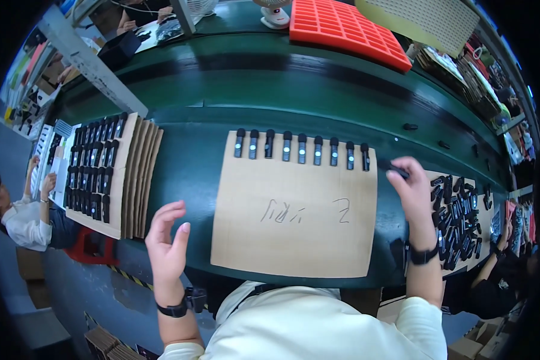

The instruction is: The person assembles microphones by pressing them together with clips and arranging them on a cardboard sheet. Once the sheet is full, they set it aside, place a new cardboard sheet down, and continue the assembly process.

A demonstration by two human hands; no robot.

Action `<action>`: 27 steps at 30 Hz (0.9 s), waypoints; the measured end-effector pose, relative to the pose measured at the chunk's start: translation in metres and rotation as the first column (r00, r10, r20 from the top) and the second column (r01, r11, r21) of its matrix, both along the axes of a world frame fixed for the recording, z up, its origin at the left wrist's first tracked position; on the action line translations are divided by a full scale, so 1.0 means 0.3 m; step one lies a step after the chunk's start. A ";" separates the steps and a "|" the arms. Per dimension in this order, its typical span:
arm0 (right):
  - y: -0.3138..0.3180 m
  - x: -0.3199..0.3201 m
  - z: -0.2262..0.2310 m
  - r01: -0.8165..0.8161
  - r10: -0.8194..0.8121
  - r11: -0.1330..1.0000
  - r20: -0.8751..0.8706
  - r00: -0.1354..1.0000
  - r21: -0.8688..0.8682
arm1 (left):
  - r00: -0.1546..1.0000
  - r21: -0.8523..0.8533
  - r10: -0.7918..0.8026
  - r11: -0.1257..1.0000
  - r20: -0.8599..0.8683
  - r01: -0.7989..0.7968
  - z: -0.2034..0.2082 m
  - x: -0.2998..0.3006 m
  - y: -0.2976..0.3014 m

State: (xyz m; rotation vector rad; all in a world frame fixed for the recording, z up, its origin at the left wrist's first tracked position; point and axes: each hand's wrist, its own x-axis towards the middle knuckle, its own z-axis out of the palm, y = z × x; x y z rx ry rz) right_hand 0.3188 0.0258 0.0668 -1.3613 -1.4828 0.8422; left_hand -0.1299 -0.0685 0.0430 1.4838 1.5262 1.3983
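A flat cardboard sheet point(294, 240) with pen marks lies in front of me. Along its far edge runs a row of several small black clip-on microphones point(302, 150), foam tops pointing away from me; most show a pale round spot. Just beyond the sheet's far right corner, my right hand point(413, 183) is closed on another clip-on microphone point(396, 170), held between thumb and fingers. My left hand point(168, 240) hovers off the sheet's left side, fingers apart and nothing in them.
At right, loose microphones point(459, 210) cover another cardboard piece. Stacked cardboard sheets point(141, 180) at left carry rows of microphones on top. A few black pieces point(410, 126) lie on the green bench point(252, 78). A red tray point(348, 30) stands at the back; people sit at both sides.
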 end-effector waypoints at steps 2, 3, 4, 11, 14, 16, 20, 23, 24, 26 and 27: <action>-0.120 -0.070 0.021 0.037 -0.038 0.999 -0.019 0.999 -0.017 | 0.994 -0.004 -0.026 1.000 0.102 0.027 -0.029 -0.013 0.020; -0.172 -0.111 0.028 0.018 -0.019 0.999 -0.018 1.000 -0.031 | 0.990 -0.009 -0.055 0.998 0.133 0.057 -0.036 -0.017 0.036; -0.204 -0.155 0.031 0.005 -0.006 0.999 -0.020 1.000 -0.045 | 0.983 -0.012 -0.089 0.996 0.162 0.092 -0.046 -0.020 0.055; -0.241 -0.475 0.046 -0.191 0.144 0.961 0.231 0.962 0.198 | 0.887 0.066 -0.462 0.885 0.002 0.461 0.063 0.056 0.181; -0.233 -0.555 0.020 -0.217 0.171 0.936 0.181 0.969 0.276 | 0.770 0.072 -0.638 0.767 -0.013 0.637 0.106 0.098 0.221; -0.229 -0.589 0.006 -0.221 0.181 0.940 0.170 0.969 0.258 | 0.707 0.019 -0.706 0.707 -0.024 0.707 0.123 0.128 0.240; -0.233 -0.649 -0.004 -0.240 0.199 0.934 0.172 0.965 0.265 | 0.619 0.019 -0.783 0.619 -0.056 0.785 0.081 0.126 0.251; -0.245 -0.672 -0.022 -0.243 0.193 0.925 0.188 0.963 0.294 | 0.610 0.041 -0.790 0.609 -0.066 0.792 0.058 0.127 0.240; -0.254 -0.680 -0.028 -0.223 0.186 0.931 0.149 0.971 0.289 | 0.628 0.052 -0.775 0.626 -0.067 0.778 0.058 0.128 0.233; -0.273 -0.685 -0.044 -0.178 0.165 0.942 0.071 0.984 0.284 | 0.646 0.061 -0.760 0.643 -0.071 0.763 0.047 0.133 0.217; -0.280 -0.682 -0.053 -0.182 0.170 0.942 0.066 0.983 0.283 | 0.656 0.078 -0.749 0.652 -0.092 0.755 0.041 0.136 0.206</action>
